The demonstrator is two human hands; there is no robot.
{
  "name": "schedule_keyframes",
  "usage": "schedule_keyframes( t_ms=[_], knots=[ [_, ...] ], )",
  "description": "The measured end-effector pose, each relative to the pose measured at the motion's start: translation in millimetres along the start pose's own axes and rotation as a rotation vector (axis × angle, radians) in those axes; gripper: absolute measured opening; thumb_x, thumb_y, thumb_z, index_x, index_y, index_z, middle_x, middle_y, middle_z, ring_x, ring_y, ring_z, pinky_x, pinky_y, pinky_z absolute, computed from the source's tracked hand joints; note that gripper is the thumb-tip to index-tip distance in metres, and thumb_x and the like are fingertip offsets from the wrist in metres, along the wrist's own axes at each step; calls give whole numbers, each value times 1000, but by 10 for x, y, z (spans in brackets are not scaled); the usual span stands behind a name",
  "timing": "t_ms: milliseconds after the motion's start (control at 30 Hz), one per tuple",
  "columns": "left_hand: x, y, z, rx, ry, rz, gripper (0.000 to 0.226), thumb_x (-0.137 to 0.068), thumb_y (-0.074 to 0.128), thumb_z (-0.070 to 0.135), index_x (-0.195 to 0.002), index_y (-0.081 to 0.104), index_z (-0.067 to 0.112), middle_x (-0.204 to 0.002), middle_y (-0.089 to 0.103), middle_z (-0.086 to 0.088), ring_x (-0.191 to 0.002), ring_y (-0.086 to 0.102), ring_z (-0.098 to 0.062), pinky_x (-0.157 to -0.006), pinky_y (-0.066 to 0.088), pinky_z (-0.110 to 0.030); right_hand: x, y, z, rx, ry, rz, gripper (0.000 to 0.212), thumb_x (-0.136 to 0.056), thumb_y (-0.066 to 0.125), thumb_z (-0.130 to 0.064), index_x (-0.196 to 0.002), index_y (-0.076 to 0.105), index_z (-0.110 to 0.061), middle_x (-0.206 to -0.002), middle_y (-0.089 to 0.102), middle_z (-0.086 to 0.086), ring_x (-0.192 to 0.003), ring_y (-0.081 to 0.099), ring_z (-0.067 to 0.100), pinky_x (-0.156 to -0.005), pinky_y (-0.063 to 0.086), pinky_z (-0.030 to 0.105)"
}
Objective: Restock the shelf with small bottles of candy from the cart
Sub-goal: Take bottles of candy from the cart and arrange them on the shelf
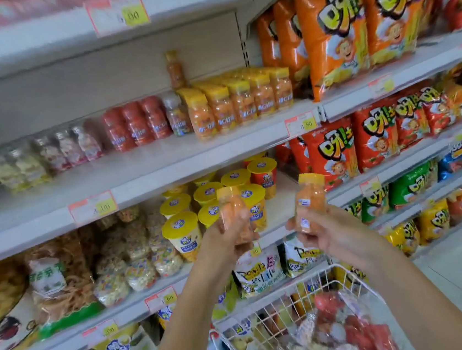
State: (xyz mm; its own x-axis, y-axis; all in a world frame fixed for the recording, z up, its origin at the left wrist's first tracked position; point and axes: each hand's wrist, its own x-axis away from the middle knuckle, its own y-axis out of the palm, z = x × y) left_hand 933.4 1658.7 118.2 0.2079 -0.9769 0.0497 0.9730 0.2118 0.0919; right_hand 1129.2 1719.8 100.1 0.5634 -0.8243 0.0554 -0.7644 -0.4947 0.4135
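A shop aisle: price-tagged shelves (pixel 148 167) of snack bags (pixel 334 33), wire cart (pixel 351 284).

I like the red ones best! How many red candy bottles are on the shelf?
3. The red candy bottles stand side by side on the shelf: left, middle, right. More may hide behind them.

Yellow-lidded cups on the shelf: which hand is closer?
Left. The left hand, holding an orange bottle, is right in front of the yellow-lidded cups; the right hand, with a second bottle, is off to their right.
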Motion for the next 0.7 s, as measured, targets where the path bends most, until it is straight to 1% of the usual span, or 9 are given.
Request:
schedule_keyframes(
  t_ms=[67,133,200,267,333,400,533,600,700],
  knots=[
    [16,-17,219,1,42,3,43,-73,74,37,-102,61,8,-85,69,-7,-76,67,-16,-68,52,-28,-14,104,-197,45,-67,-17,54,-69,80,-39,-105,52,-10,-89,69,14,-78,65,24,-66,51,25],
    [-2,-62,433,-2,96,37,39,-73,74,36,-103,61,14,-87,72,-3,-82,68,-16,-79,52,-34,-69,169,-381,47,-133,-29,77,-50,91,-39,-111,53,-9,-101,65,20,-92,68,29,-72,55,26],
    [-26,-121,671,-1,164,66,34,-74,73,34,-101,64,17,-86,73,2,-87,69,-17,-86,51,-37,-128,267,-566,69,-167,4,83,-41,95,-35,-109,55,-11,-100,62,18,-88,69,27,-69,56,27],
    [-65,-182,896,42,216,64,20,-85,63,24,-104,64,16,-84,71,1,-85,68,-18,-79,54,-34,-201,391,-734,135,-197,65,67,-51,91,-36,-106,57,-17,-89,63,8,-77,66,19,-62,53,26],
    [-109,-222,1100,116,230,77,14,-92,52,12,-102,62,10,-84,69,-6,-80,67,-20,-66,58,-32,-304,518,-893,103,-199,118,50,-66,78,-40,-107,57,-19,-86,62,6,-76,63,17,-66,53,29],
    [-154,-243,1258,147,245,100,13,-93,48,7,-96,60,5,-85,70,-8,-79,68,-21,-64,59,-31,-432,639,-1036,-53,-171,153,35,-83,64,-39,-107,57,-14,-91,57,11,-81,58,20,-74,53,33],
    [-260,-283,1422,159,246,150,12,-91,57,19,-90,60,7,-80,70,-4,-72,68,-16,-63,58,-30,-596,841,-1269,-303,-130,104,22,-96,47,-24,-103,57,-5,-94,58,16,-84,60,27,-72,54,38],
    [-310,-322,1448,154,251,145,18,-87,61,26,-94,60,9,-80,70,-3,-72,70,-16,-65,59,-30,-621,911,-1315,-225,-181,32,22,-95,50,-19,-109,57,-4,-104,63,17,-95,64,28,-81,54,41],
    [-357,-383,1467,85,272,69,38,-76,63,38,-106,59,14,-92,69,0,-81,71,-13,-79,57,-34,-647,970,-1323,287,-290,-5,33,-82,66,-31,-112,62,-17,-110,69,4,-102,66,17,-92,51,37]
  ],
)
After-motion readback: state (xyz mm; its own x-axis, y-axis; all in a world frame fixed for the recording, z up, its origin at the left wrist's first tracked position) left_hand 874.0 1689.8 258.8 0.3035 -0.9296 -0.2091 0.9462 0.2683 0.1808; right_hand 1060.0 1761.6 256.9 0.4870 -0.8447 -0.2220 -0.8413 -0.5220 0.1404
